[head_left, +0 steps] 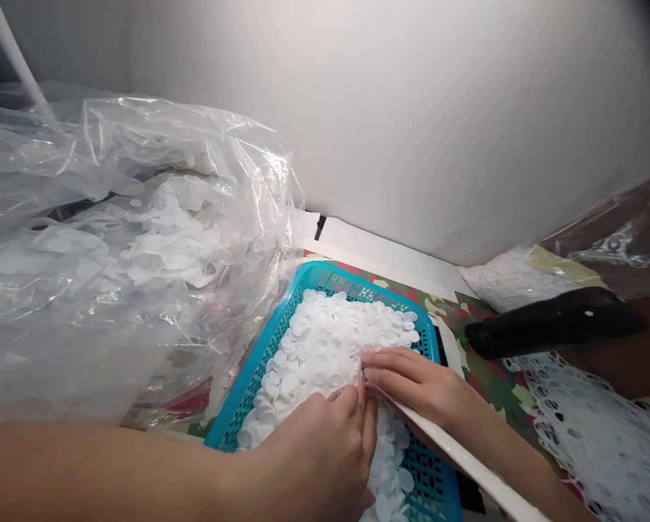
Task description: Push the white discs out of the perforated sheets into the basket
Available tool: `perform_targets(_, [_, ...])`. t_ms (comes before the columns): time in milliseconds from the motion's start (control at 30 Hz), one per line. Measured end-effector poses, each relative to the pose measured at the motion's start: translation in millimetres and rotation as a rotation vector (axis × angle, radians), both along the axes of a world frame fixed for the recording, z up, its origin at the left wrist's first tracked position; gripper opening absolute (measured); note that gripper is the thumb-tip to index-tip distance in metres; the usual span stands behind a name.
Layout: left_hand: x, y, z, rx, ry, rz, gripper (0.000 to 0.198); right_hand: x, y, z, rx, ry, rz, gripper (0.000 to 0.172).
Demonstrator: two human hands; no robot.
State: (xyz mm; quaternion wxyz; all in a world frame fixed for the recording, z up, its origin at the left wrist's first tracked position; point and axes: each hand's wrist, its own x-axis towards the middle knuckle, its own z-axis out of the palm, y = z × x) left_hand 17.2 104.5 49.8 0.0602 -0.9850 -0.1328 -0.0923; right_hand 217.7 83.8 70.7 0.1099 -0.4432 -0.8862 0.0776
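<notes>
Both hands work over the discs in the blue basket: the left hand [330, 442] is curled, its fingertips tucked down against the white discs [317, 341], and whether it pinches any of them cannot be told; the right hand [420, 380] comes in over the basket's right side, fingers stretched out side by side with their tips beside the left hand's, its thumb hidden, so its grip cannot be told either. A white strip [461, 453] runs from near the fingertips across the right forearm and out past the basket's near right corner. The discs lie heaped inside the blue basket [352, 284], which has pierced walls. Under the basket spreads a camouflage-patterned cloth [458, 326]. Left of the basket bulges a clear plastic bag [270, 167] with white pieces [173, 239] in it. Right of the basket are a black object [553, 319] and white perforated sheets [602, 449]; behind the basket rises a pale wall [358, 109].
</notes>
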Motion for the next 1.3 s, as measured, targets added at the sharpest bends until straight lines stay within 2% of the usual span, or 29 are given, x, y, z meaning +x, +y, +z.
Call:
perform_targets(100, [0.2, 0.3, -0.4, -0.007, -0.012, 0.006, 0.064, 1.1, -0.8, -0.3, 0.082, -0.008, 0.056, 0.025])
perform_targets(333, [1.1, 0.4, -3.8, -0.010, -0.012, 0.001, 0.063, -12.4, -4.7, 14.3, 0.157, 0.027, -0.018, 0.030])
perform_targets(633, [0.9, 1.2, -5.6, -0.005, 0.026, -0.023, 0.060, 9.2, -3.4, 6.2, 0.163, 0.108, -0.138, 0.027])
perform_targets(867, [-1.0, 0.6, -2.9, -0.058, 0.050, 0.018, 0.061, 22.2, -7.4, 17.8, 0.222, 0.073, -0.265, 0.025])
perform_targets(1033, [-3.3, -5.1, -4.6, 0.050, 0.031, -0.005, 0.048, 19.5, -8.9, 27.0, 0.070, -0.013, -0.252, 0.016])
perform_targets(1200, [-1.8, -11.7, -12.0, 0.072, 0.040, -0.014, 0.042, 9.3, -6.7, 26.8, -0.209, 0.166, -0.178, 0.015])
perform_targets(1300, [-1.8, -12.4, -12.4, 0.071, 0.048, -0.025, 0.042, 5.7, -4.3, 23.4, -0.282, 0.232, -0.149, 0.014])
